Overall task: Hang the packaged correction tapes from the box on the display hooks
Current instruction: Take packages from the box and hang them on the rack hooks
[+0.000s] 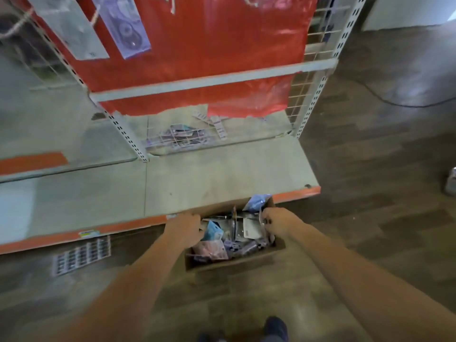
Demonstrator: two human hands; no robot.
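In the upper left of the frame two packaged correction tapes (123,25) already hang against the red backing of the display rack (212,80); the display hooks themselves are too blurred to make out. Lower left, a flat sheet of small packs (81,254) lies on the floor under the orange-edged base shelf (222,174). Moving toward the centre, the left hand (185,228) curls over the left rim of the cardboard box (234,261), its fingers wrapped on the edge. The box sits on the floor against the shelf front, filled with a jumble of packaged tapes (222,240). At its right rim the right hand (274,222) is bent inward with fingers curled, seemingly gripping the rim or a pack at it; which, the blur does not settle. The step in hand looks like steadying or shifting the box before picking. To do it well, the person should keep the box close under the rack, take one pack by its top, and find its hang hole before reaching up.
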